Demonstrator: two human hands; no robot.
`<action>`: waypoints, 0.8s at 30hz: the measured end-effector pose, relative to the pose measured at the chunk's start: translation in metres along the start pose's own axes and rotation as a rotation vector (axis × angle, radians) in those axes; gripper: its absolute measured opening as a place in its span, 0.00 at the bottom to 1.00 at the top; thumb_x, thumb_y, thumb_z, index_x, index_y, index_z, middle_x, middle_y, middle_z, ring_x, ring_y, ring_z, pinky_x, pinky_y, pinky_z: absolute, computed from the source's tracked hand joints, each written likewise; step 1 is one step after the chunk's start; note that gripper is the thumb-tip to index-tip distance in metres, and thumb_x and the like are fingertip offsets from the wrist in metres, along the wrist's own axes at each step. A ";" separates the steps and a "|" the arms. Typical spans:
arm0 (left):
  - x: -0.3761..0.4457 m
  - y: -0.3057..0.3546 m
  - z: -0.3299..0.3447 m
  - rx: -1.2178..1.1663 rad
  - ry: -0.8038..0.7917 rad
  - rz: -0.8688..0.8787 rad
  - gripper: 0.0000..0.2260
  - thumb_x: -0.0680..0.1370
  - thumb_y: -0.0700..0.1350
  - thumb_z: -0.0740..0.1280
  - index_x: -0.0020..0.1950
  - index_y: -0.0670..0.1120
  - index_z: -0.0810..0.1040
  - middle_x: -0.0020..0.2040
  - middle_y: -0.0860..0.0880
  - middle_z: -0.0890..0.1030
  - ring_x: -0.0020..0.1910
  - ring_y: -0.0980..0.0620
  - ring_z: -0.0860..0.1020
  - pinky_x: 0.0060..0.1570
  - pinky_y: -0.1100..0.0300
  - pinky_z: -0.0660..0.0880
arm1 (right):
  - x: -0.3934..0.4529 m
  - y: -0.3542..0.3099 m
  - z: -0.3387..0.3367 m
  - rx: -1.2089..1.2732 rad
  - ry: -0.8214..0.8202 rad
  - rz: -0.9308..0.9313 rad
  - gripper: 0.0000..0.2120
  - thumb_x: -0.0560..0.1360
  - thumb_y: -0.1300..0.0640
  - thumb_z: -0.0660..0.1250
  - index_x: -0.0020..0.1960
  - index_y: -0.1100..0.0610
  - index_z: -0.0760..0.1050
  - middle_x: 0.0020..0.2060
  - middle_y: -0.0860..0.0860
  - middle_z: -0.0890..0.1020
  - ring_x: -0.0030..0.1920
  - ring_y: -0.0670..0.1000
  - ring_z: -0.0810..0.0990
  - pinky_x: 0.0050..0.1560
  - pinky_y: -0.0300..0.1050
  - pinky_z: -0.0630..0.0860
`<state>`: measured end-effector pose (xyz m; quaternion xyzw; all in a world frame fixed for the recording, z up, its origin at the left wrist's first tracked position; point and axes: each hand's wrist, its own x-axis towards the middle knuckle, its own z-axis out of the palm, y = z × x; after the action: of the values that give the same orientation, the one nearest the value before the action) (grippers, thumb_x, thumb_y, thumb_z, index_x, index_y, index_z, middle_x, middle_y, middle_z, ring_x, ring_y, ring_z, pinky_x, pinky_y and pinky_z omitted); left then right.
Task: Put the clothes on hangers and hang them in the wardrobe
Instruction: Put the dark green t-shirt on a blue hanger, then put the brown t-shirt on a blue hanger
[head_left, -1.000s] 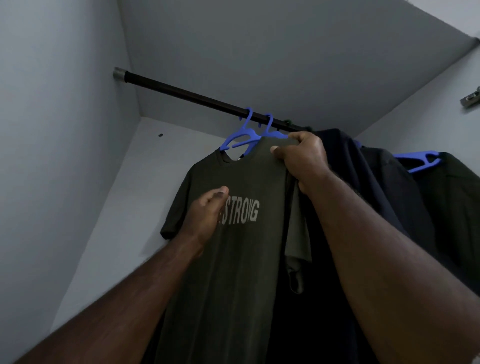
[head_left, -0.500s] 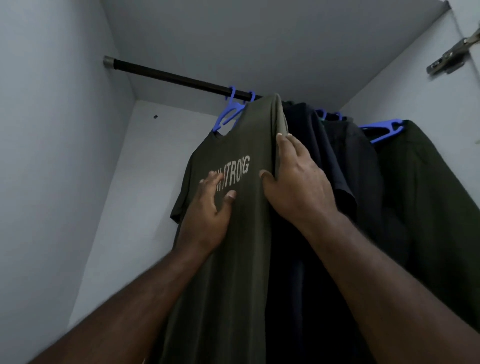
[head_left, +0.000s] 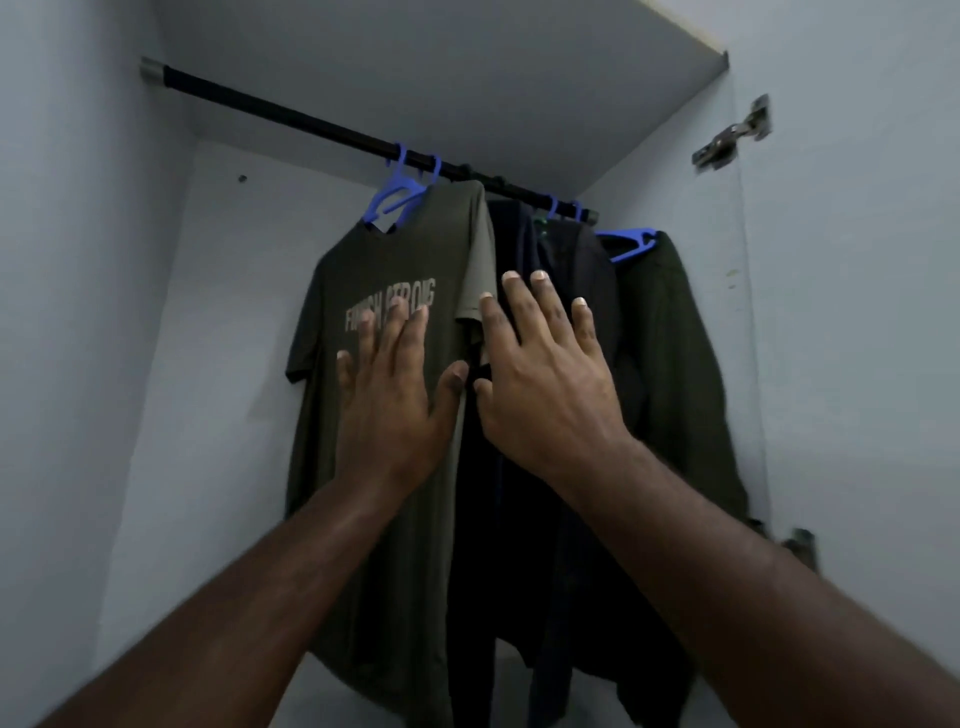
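Note:
An olive T-shirt with pale lettering hangs on a blue hanger from the black wardrobe rail. My left hand lies flat with fingers spread over the shirt's chest print. My right hand is spread open just right of the shirt's sleeve, in front of a dark navy garment. Neither hand holds anything. Further right hang a dark top and a dark green garment on another blue hanger.
Pale wardrobe walls close in on the left and at the back. The rail's left stretch carries no hangers. A metal door hinge sits on the right panel, a second hinge lower down.
My right hand has let go of the shirt's shoulder and come down, opening flat beside the sleeve. My left hand has flattened on the print. The shirt now hangs free on the rail.

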<state>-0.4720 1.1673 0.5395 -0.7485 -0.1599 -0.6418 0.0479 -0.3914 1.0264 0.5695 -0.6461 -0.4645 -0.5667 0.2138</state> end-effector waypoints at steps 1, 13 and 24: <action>-0.010 0.010 -0.002 -0.034 -0.011 -0.011 0.35 0.80 0.67 0.44 0.82 0.51 0.50 0.83 0.51 0.47 0.81 0.51 0.38 0.79 0.43 0.42 | -0.011 -0.001 -0.009 -0.005 -0.010 0.003 0.33 0.78 0.44 0.57 0.80 0.56 0.56 0.80 0.56 0.55 0.81 0.58 0.48 0.77 0.66 0.52; -0.063 0.174 -0.006 -0.412 -0.073 0.094 0.34 0.80 0.65 0.46 0.82 0.50 0.52 0.83 0.52 0.49 0.81 0.53 0.39 0.77 0.46 0.40 | -0.106 0.063 -0.143 -0.304 -0.118 0.078 0.30 0.80 0.48 0.58 0.79 0.56 0.58 0.80 0.56 0.58 0.81 0.57 0.52 0.78 0.64 0.54; -0.108 0.369 -0.035 -0.763 -0.132 0.201 0.32 0.82 0.65 0.43 0.82 0.52 0.50 0.82 0.55 0.46 0.80 0.56 0.38 0.79 0.45 0.40 | -0.191 0.132 -0.314 -0.649 -0.200 0.180 0.30 0.79 0.51 0.61 0.79 0.57 0.61 0.79 0.57 0.60 0.80 0.59 0.55 0.77 0.65 0.56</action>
<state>-0.4075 0.7900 0.4889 -0.7639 0.1615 -0.5979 -0.1814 -0.4339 0.6432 0.5078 -0.7708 -0.2200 -0.5978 -0.0002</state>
